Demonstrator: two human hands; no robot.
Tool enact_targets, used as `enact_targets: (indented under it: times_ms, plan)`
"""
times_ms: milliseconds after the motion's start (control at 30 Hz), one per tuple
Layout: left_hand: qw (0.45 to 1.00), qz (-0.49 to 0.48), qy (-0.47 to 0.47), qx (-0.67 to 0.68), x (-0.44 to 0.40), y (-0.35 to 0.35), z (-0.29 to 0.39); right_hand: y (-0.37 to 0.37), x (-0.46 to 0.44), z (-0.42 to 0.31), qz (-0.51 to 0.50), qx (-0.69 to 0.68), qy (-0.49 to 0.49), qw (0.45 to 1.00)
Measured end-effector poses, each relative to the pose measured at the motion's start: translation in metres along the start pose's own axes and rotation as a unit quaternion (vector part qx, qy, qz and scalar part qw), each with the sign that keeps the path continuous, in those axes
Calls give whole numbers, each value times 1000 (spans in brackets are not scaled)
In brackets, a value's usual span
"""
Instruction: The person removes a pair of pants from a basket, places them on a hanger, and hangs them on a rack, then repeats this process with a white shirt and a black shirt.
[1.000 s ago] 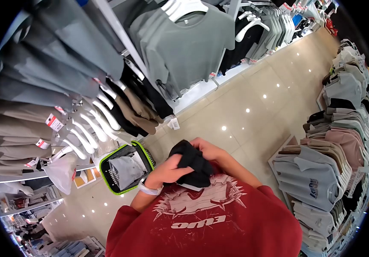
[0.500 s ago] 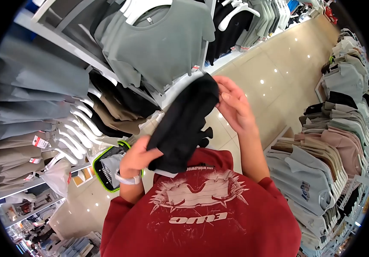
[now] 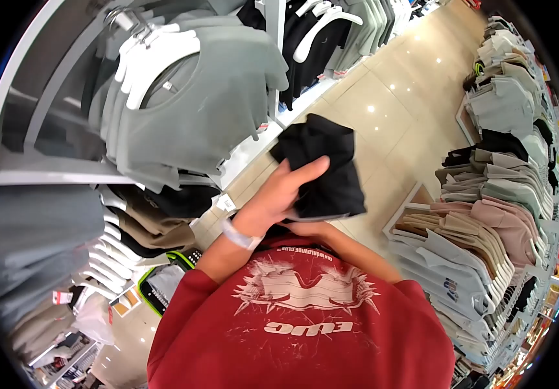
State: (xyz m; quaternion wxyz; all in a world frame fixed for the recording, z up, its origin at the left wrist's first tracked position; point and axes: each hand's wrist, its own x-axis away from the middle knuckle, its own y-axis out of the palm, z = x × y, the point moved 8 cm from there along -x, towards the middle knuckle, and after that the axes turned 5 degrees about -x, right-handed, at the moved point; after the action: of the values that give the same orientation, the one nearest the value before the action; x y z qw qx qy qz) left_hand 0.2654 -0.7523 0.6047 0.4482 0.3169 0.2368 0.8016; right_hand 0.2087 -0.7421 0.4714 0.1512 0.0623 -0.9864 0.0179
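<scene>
Your left hand grips the black cloth, its thumb laid across the upper face and its fingers mostly hidden. Your right hand is under the left, at the lower edge of the cloth; whether it pinches the cloth or is spread, you cannot tell from this view. The black cloth is bunched into a compact shape, held in front of your chest above the tiled floor. A white band encircles your left wrist. The green-rimmed basket is to the left of your left forearm and contains a light grey item. Grey shirts on white hangers hang at upper left.
</scene>
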Motion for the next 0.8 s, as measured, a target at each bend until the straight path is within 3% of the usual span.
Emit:
enact_targets:
  times_ms: [33,67,133,233,300,367,433,500,567,600,633,700,733,767,800]
  plan:
    - [1000,-18,-11,-11,-23,-8,-6,-7,8,-16,22,-84,97,992]
    - [1000,-21,-13,-15,-39,-16,-5,-11,-3,-8,8,-133,-20,991]
    - [995,24,-28,-98,-66,-36,-8,-26,3,-21,51,-193,-6,980]
    - [983,-9,-107,-150,-99,-88,-39,-52,6,-37,80,-243,-42,966]
    - [971,-38,-107,-210,-103,-105,-44,-71,2,-46,96,-261,-62,958]
    - [953,12,-84,-290,-110,-143,-63,-101,-2,-40,202,-511,-27,835]
    - [942,-19,-80,-324,-105,-153,-74,-132,-6,-48,251,-609,-18,752]
    - [930,-38,-74,-357,-97,-158,-74,-176,-9,-48,312,-585,-57,747]
    - [961,-41,-201,-183,-93,-155,-86,-213,-17,-49,261,-637,-88,720]
    - [949,-103,-133,-267,-101,-164,-80,-232,-19,-45,243,-652,-98,712]
    - [951,-94,-127,-265,-109,-154,-67,-251,-22,-34,246,-668,-94,696]
    - [829,-210,-138,-499,-117,-118,-52,-284,-27,-19,251,-670,-77,694]
    - [846,-130,-150,-494,-123,-113,-41,-301,-30,-9,240,-668,-71,701]
    - [852,-115,-142,-491,-128,-100,-39,-317,-34,5,222,-679,-52,698]
    - [944,-47,-122,-302,-138,-88,-35,-330,-38,11,205,-689,-32,695]
